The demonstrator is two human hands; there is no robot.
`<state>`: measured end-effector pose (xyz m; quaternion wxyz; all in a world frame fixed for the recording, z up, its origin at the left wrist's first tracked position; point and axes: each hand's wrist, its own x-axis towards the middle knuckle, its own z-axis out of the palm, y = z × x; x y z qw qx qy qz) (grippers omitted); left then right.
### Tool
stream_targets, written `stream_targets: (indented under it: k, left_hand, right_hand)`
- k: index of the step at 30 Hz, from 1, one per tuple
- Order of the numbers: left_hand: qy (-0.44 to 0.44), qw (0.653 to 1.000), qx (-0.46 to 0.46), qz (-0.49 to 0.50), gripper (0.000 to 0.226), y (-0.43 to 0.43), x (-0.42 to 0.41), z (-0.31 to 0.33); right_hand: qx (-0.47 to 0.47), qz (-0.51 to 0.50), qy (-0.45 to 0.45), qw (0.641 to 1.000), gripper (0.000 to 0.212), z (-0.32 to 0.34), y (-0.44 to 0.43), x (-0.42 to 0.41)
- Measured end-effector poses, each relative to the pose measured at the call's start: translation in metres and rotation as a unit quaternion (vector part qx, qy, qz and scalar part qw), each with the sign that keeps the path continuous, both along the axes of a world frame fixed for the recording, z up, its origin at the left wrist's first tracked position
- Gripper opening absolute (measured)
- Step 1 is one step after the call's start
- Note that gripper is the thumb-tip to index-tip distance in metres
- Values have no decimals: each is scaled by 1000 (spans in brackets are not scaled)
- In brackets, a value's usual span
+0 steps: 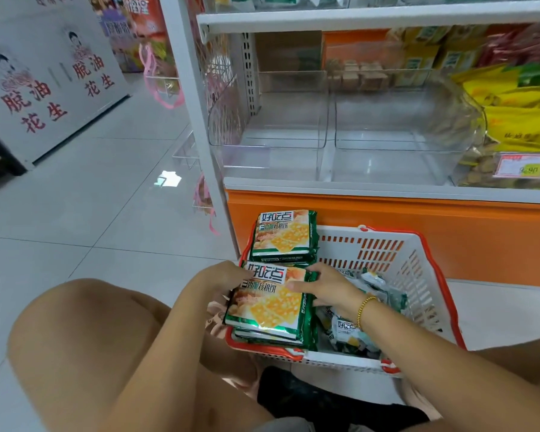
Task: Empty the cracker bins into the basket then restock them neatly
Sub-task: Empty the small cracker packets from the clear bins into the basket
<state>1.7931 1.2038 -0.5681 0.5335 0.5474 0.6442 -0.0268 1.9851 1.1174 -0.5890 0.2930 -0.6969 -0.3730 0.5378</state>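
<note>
The stack of cracker packs [272, 310] sits at the left end of the basket [418, 269], the left hand [228, 275] and right hand [323, 286] gripping its sides with curled fingers. A second stack [284, 235] lies just behind; clear bins [278, 120] stand on the shelf [387, 190] above.

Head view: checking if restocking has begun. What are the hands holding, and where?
The near stack of cracker packs in the basket: left hand at its far left corner, right hand at its far right edge.

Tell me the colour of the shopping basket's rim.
The rim is red, the basket walls white; the head view shows it best.
</note>
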Motion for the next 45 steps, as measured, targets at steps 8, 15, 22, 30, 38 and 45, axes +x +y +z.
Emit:
stream_targets:
  k: [8,15,22,30,38,45]
  left_hand:
    - [22,999,39,-13,38,8,-5,3]
    - [18,999,9,-33,39,2,-2,4]
    - [42,997,32,-64,56,-5,2,2]
    - [-3,928,373,-21,22,-5,8,105]
    - [-164,806,568,-3,27,30,29,277]
    - [-145,764,626,-54,15,116,53,358]
  right_hand:
    - [18,42,-49,998,64,9,3,2]
    - [8,74,-64,995,64,18,1,4]
    - [5,69,-55,996,50,21,0,6]
    - [208,72,-241,945,22,133,16,15]
    - [462,7,-282,841,20,309,58,54]
    - [446,29,-432,783,27,397,144,98]
